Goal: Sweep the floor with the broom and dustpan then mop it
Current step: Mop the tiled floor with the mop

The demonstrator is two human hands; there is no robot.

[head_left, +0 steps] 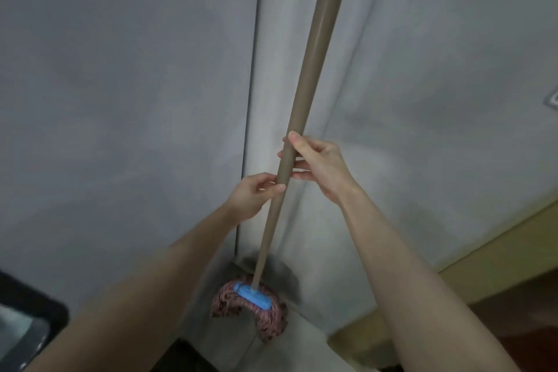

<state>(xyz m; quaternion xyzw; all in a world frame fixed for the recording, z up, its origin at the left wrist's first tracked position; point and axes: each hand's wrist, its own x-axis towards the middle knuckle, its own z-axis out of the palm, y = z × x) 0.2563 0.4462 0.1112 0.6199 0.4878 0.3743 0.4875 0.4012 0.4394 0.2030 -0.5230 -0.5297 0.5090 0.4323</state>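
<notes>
A mop stands almost upright in a wall corner. Its long tan handle [314, 54] runs from the top of the view down to a blue clamp [253, 296] with pinkish-red strands [268, 318] resting on the floor. My right hand [320, 163] grips the handle at mid height, thumb on the near side and fingers wrapped behind. Just below it, my left hand [253, 195] pinches the handle between thumb and fingertips. No broom or dustpan shows.
Grey walls [120, 100] meet in a corner behind the mop. A tan skirting strip [483, 254] runs along the right wall above dark brown flooring [519, 326]. A dark-framed object [27, 326] sits at the lower left edge.
</notes>
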